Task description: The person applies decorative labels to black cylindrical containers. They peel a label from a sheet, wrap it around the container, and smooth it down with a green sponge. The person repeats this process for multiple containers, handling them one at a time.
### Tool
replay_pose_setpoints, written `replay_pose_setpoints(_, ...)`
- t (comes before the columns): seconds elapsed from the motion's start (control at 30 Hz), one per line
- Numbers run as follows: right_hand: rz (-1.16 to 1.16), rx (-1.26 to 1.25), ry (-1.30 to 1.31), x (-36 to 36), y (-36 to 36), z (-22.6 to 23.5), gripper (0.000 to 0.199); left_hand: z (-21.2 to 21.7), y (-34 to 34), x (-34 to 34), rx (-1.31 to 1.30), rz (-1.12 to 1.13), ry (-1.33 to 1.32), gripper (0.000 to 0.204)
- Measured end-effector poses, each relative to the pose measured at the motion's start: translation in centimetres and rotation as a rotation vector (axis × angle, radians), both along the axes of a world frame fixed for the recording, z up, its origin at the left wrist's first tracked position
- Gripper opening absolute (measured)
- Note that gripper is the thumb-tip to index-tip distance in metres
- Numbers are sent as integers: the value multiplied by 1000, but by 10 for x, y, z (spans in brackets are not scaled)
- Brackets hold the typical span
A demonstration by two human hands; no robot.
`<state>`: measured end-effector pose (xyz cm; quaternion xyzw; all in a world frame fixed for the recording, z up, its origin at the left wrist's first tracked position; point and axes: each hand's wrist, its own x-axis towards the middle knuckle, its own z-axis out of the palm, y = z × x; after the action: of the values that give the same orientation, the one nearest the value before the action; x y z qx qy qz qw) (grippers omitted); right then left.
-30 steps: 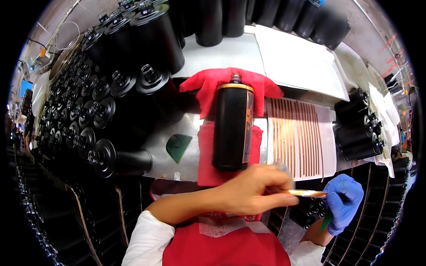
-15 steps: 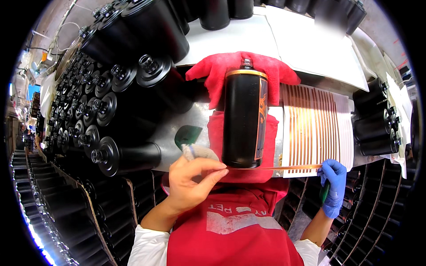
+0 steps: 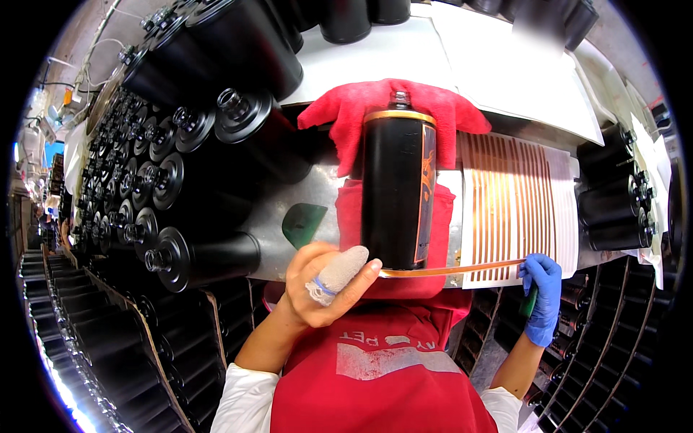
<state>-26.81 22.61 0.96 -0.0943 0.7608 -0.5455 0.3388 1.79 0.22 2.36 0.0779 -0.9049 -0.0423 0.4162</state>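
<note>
A black bottle (image 3: pixel 393 195) with a gold band near its shoulder and an orange-edged label lies on red cloth (image 3: pixel 350 209), its neck pointing away from me. Along its base stretches a thin gold strip (image 3: pixel 462 269). At the strip's left end is my left hand (image 3: pixel 317 285), bare except for a cloth-wrapped finger, with its fingers closed against the strip beside the bottle. My right hand (image 3: pixel 541 299), in a blue glove, pinches the other end and also has a green scraper (image 3: pixel 529 302) tucked in its palm.
A white backing sheet (image 3: pixel 505 209) with rows of gold strips lies right of the bottle. Another green piece (image 3: pixel 303 224) rests on the metal table. Many black bottles (image 3: pixel 216 256) crowd the left, with several more (image 3: pixel 613 187) at right. White sheets (image 3: pixel 505 72) cover the far side.
My left hand has turned, bringing the wrapped finger forward by the bottle's base. The strip's right end and my right hand have risen slightly. The bottle stays in place.
</note>
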Motion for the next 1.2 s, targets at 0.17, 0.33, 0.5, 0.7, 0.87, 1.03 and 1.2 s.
replay_pose_setpoints(0.17,-14,-5,3,-1,-3,-1,13,-6,-2,3,24,-27,-17,33)
replay_pose_setpoints(0.33,-34,3,16,-2,1,-4,13,-21,-2,8,438,127,42,37)
replay_pose_setpoints(0.5,-21,2,6,-3,2,-7,13,-9,18,-8,1478,-264,301,86)
replay_pose_setpoints(0.7,-22,27,10,-5,3,-7,14,-15,20,-23,1644,-323,344,83)
replay_pose_setpoints(0.87,0,41,-10,-9,1,-10,14,-7,21,-25,1754,-374,372,83)
replay_pose_setpoints(1.03,-3,50,-8,-9,-2,-10,14,-4,19,-26,1835,-415,408,83)
replay_pose_setpoints(1.2,-14,47,3,-5,1,-5,14,-5,18,-26,1882,-469,447,85)
